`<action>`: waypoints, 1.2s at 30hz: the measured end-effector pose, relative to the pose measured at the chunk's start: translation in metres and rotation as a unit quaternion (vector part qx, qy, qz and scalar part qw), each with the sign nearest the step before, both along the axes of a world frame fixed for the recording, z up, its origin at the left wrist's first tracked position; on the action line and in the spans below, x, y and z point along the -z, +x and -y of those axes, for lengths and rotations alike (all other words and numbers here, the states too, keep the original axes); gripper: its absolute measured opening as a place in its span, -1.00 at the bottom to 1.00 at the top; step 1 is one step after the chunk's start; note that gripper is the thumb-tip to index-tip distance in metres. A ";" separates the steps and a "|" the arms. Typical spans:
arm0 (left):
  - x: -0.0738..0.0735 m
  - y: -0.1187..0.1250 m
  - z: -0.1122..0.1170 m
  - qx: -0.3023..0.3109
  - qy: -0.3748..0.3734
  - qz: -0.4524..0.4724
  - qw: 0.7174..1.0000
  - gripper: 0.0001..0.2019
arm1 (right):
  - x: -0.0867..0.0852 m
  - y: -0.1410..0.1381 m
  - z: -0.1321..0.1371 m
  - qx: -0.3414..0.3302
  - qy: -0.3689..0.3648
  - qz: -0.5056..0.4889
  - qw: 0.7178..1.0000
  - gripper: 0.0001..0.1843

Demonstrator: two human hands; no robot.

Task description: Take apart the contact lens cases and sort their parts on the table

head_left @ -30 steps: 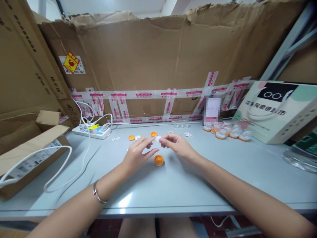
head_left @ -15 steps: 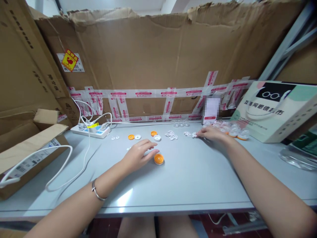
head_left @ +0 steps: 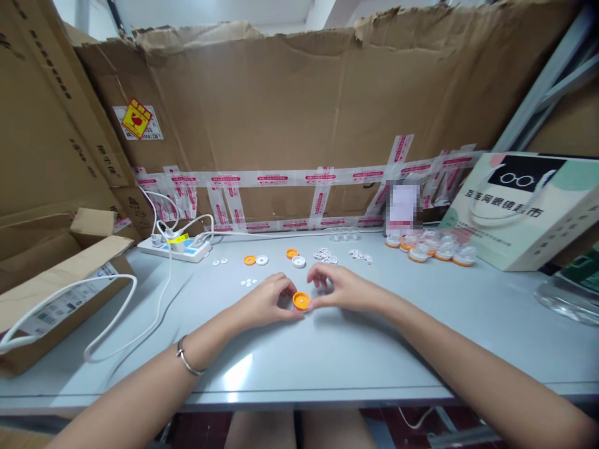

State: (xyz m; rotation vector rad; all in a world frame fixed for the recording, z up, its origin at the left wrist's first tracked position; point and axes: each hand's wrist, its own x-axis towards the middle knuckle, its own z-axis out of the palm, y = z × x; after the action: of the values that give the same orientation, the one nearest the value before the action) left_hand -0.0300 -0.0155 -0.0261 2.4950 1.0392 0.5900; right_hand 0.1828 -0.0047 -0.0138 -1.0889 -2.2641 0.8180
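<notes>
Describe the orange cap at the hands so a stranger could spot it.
Start at the grey table, near its middle, where the left hand and right hand meet. The orange cap lies between their fingertips. The other orange pieces lie farther back, untouched.

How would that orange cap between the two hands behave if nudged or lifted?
Orange cap looks small and thin, probably light. It lies flat on the smooth table, so likely slides rather than tips. Round; on edge it may roll.
</notes>
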 end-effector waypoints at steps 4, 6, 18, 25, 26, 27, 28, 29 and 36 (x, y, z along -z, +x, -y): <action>0.003 0.003 -0.001 0.000 -0.013 0.008 1.000 -0.70 | 0.015 -0.018 0.007 -0.034 -0.019 -0.002 0.999 -0.53; 0.004 0.003 -0.001 -0.003 -0.023 0.005 1.000 -0.70 | 0.019 -0.019 0.005 -0.025 -0.045 -0.015 0.999 -0.55; -0.001 0.003 -0.001 0.004 -0.059 0.013 0.998 -0.79 | 0.002 -0.008 -0.011 0.079 -0.053 -0.125 0.988 -0.61; -0.002 0.001 0.001 0.008 -0.072 0.017 0.997 -0.79 | 0.008 -0.025 -0.047 0.107 0.087 -0.009 0.990 -0.53; -0.002 0.001 0.002 0.009 -0.072 0.018 0.997 -0.79 | 0.010 -0.031 -0.052 0.098 0.111 0.014 0.989 -0.56; -0.002 0.001 0.002 0.008 -0.071 0.018 0.997 -0.79 | 0.013 -0.036 -0.057 0.092 0.128 0.032 0.987 -0.60; -0.003 0.001 0.002 0.008 -0.070 0.016 0.997 -0.80 | 0.015 -0.041 -0.061 0.092 0.137 0.043 0.985 -0.64; -0.003 0.001 0.002 0.008 -0.070 0.014 0.997 -0.80 | 0.017 -0.046 -0.064 0.096 0.139 0.050 0.984 -0.68; -0.003 -0.001 0.001 0.007 -0.076 0.006 0.997 -0.78 | 0.033 -0.061 -0.077 0.138 0.127 0.076 0.979 -0.70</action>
State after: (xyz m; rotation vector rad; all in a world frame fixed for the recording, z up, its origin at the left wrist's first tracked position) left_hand -0.0306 -0.0166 -0.0226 2.3616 1.0222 0.5024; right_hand 0.1220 0.0721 -0.0463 -1.3392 -2.1961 0.3341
